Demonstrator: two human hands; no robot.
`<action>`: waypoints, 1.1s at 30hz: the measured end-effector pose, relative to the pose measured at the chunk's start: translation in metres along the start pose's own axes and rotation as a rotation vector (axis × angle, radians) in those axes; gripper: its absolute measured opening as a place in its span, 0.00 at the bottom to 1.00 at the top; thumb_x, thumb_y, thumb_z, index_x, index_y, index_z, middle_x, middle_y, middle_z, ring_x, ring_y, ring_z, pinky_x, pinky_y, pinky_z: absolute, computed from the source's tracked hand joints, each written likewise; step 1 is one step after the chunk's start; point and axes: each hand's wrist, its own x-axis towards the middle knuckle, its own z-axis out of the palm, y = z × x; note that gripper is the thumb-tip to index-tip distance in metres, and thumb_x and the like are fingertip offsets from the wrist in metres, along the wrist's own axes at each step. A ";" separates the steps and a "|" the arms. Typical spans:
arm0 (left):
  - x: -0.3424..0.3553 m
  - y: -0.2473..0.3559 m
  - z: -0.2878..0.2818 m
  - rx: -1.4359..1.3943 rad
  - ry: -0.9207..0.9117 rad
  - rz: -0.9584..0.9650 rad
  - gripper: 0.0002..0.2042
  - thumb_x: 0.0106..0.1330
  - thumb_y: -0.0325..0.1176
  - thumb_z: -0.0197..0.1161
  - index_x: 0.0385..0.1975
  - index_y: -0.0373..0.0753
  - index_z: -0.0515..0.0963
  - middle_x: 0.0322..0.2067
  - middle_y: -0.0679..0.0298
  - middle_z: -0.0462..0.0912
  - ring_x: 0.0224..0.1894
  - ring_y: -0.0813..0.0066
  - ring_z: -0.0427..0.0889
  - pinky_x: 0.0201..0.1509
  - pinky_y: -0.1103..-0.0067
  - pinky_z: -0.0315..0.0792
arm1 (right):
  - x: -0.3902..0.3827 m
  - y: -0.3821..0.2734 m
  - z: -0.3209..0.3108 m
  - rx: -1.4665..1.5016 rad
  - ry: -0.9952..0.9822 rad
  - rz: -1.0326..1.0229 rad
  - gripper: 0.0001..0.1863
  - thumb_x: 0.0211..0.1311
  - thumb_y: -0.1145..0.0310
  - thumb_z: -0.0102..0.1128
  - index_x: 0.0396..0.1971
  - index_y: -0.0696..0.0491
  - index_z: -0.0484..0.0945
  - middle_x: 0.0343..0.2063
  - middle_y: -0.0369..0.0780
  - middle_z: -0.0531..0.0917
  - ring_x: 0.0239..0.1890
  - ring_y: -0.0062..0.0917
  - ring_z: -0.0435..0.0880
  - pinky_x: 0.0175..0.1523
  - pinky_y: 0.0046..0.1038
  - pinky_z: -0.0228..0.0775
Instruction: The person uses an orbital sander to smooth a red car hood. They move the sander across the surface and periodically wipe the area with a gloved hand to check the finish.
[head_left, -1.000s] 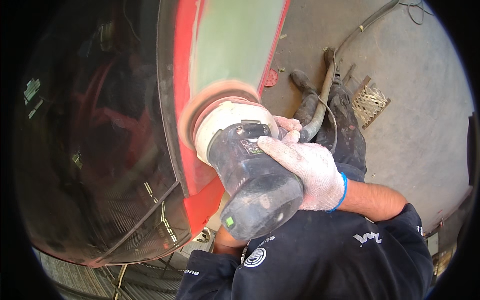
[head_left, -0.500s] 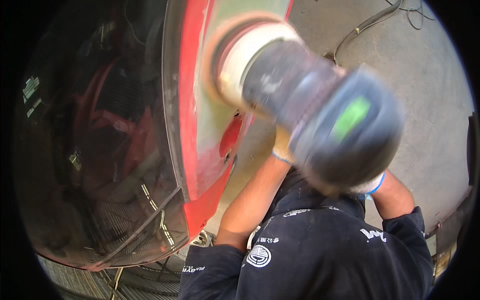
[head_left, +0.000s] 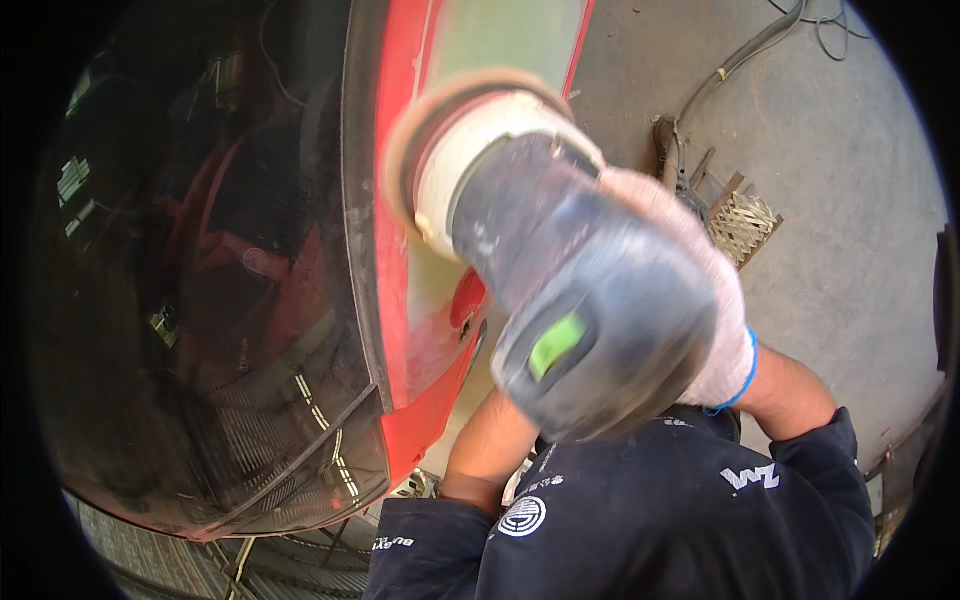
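A black and grey power sander [head_left: 620, 300] with a green switch fills the middle of the view, slightly blurred. Its round pad [head_left: 400, 165] lies against or just over a red car panel [head_left: 415, 435] with a pale greenish sanded patch [head_left: 500, 40]; contact cannot be made out. My right hand [head_left: 725, 310], in a pinkish-white knit glove with a blue cuff, is wrapped along the right side of the sander. My left forearm [head_left: 490, 440] runs up behind the tool, which hides my left hand. Below the pad, a red recess [head_left: 467, 298] shows in the panel.
Dark curved car glass [head_left: 200, 380] takes up the left side, right beside the panel. A hose [head_left: 735, 65] runs over the grey floor [head_left: 850, 230] at upper right, near a lattice-like piece [head_left: 745, 225]. Ridged material [head_left: 150, 560] shows at lower left.
The sander's rear end has swung left and down, and its pad has shifted slightly left and down. More of my right glove shows now; my left glove has gone behind the tool.
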 end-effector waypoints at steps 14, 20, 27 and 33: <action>-0.053 0.000 -0.037 0.024 0.040 -0.115 0.19 0.64 0.30 0.56 0.56 0.36 0.66 0.37 0.48 0.82 0.39 0.53 0.81 0.44 0.60 0.76 | -0.010 -0.001 0.019 -0.107 -0.027 -0.040 0.49 0.44 0.66 0.80 0.68 0.59 0.65 0.51 0.52 0.81 0.53 0.47 0.83 0.62 0.37 0.72; -0.009 -0.001 -0.014 0.012 0.025 -0.052 0.18 0.64 0.29 0.56 0.54 0.36 0.68 0.38 0.48 0.82 0.40 0.52 0.82 0.44 0.60 0.76 | 0.007 -0.005 -0.002 0.001 0.022 0.030 0.54 0.43 0.70 0.82 0.71 0.56 0.58 0.62 0.49 0.73 0.64 0.39 0.74 0.69 0.34 0.66; 0.090 -0.007 0.037 -0.017 -0.085 -0.044 0.17 0.63 0.29 0.57 0.52 0.35 0.69 0.38 0.48 0.82 0.41 0.52 0.82 0.45 0.60 0.76 | 0.026 0.000 -0.034 0.136 0.205 0.103 0.51 0.46 0.69 0.80 0.71 0.54 0.60 0.65 0.48 0.72 0.66 0.39 0.74 0.70 0.36 0.66; 0.079 -0.009 0.032 -0.044 -0.114 -0.055 0.16 0.63 0.29 0.57 0.51 0.35 0.70 0.38 0.48 0.82 0.41 0.52 0.82 0.45 0.61 0.76 | 0.019 0.003 -0.034 0.147 0.229 0.104 0.49 0.45 0.68 0.80 0.69 0.53 0.63 0.62 0.49 0.74 0.64 0.40 0.76 0.67 0.35 0.69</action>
